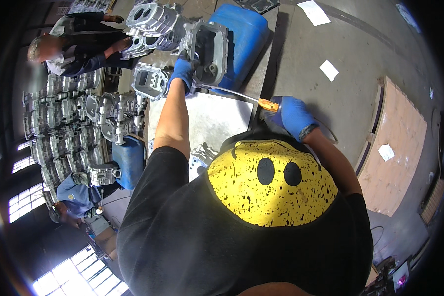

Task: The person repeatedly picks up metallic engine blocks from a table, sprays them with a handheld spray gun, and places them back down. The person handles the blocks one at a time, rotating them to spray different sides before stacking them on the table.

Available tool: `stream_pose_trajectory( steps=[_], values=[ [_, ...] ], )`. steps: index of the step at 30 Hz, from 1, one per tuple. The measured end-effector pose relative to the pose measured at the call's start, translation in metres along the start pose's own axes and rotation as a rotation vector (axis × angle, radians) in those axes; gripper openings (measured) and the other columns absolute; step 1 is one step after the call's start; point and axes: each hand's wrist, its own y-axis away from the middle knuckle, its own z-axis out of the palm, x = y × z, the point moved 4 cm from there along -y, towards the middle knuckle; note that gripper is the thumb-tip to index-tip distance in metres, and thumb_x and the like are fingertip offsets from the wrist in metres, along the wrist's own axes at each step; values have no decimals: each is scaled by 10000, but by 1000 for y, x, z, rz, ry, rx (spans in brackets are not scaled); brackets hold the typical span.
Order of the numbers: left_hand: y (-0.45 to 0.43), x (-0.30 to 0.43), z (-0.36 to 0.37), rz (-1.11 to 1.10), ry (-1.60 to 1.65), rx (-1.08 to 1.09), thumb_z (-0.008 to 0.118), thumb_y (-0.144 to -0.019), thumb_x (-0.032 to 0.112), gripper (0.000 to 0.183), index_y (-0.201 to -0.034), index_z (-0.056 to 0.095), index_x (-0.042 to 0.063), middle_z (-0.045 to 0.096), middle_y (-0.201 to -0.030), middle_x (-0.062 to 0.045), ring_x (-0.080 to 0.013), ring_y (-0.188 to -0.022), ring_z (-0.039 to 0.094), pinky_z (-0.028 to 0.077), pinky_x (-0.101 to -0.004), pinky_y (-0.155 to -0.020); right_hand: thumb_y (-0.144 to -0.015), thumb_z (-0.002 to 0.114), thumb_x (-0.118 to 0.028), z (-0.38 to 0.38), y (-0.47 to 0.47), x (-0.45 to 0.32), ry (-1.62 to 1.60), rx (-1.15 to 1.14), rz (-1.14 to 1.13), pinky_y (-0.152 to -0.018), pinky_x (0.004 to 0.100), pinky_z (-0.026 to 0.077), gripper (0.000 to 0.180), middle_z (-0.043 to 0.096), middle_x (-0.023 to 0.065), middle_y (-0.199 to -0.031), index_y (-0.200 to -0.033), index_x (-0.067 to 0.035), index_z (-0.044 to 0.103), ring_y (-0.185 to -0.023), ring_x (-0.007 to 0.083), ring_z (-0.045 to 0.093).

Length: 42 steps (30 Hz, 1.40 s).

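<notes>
A hollow cast-metal housing (pixel 209 51) rests on a blue plastic drum (pixel 240 40), its open side facing me. My left hand (pixel 184 72), in a blue work glove, grips the housing's near left edge; the fingertips are partly hidden. My right hand (pixel 294 114), also gloved, holds an orange-bodied tool (pixel 268 105) that looks like an air blow gun. Its long thin metal tube (pixel 231 91) reaches left to the housing beside my left hand; the tip cannot be made out. Just left of my left hand is a smaller casting (pixel 151 81).
More castings (pixel 153 24) stand at the far left, where a co-worker (pixel 74 44) touches one. Another person (pixel 76 194) works beside a second blue drum (pixel 128 162). Rows of castings (pixel 64 122) fill the left. A wooden board (pixel 396 148) lies on the right; a hose (pixel 329 131) trails near my right wrist.
</notes>
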Motion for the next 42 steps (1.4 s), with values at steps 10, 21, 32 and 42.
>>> stream_pose_trajectory(
  steps=[10, 21, 32, 42],
  values=[
    [25, 39, 8, -100, 121, 79, 436, -963, 568, 570, -1179, 620, 74, 611, -977, -37, -149, -824, 548, 453, -309, -669, -819, 712, -418, -6, -20, -9, 34, 136, -63, -728, 426, 541, 393, 689, 208, -886, -980, -60, 706, -808, 392, 665],
    [44, 45, 24, -264, 501, 83, 458, -935, 663, 500, -1032, 630, 204, 601, -866, 50, -96, -639, 451, 339, -270, -534, -817, 682, -401, -30, -53, -13, -49, 218, -19, -724, 458, 526, 353, 683, 200, -874, -975, -87, 711, -823, 407, 650],
    [32, 21, 16, -235, 569, 83, 432, -906, 717, 708, -1301, 565, 146, 647, -1088, 11, -125, -905, 596, 418, -263, -625, -836, 701, -432, -25, -64, -3, -176, 75, 75, -689, 405, 524, 413, 696, 156, -798, -1010, -58, 704, -706, 311, 666],
    [34, 35, 11, -189, 354, 99, 340, -928, 734, 672, -1059, 638, 147, 566, -822, -7, -128, -578, 452, 350, -293, -506, -843, 716, -430, -3, -40, -1, -123, 155, -127, -645, 370, 512, 430, 685, 185, -767, -1038, -47, 703, -651, 296, 655]
  ],
)
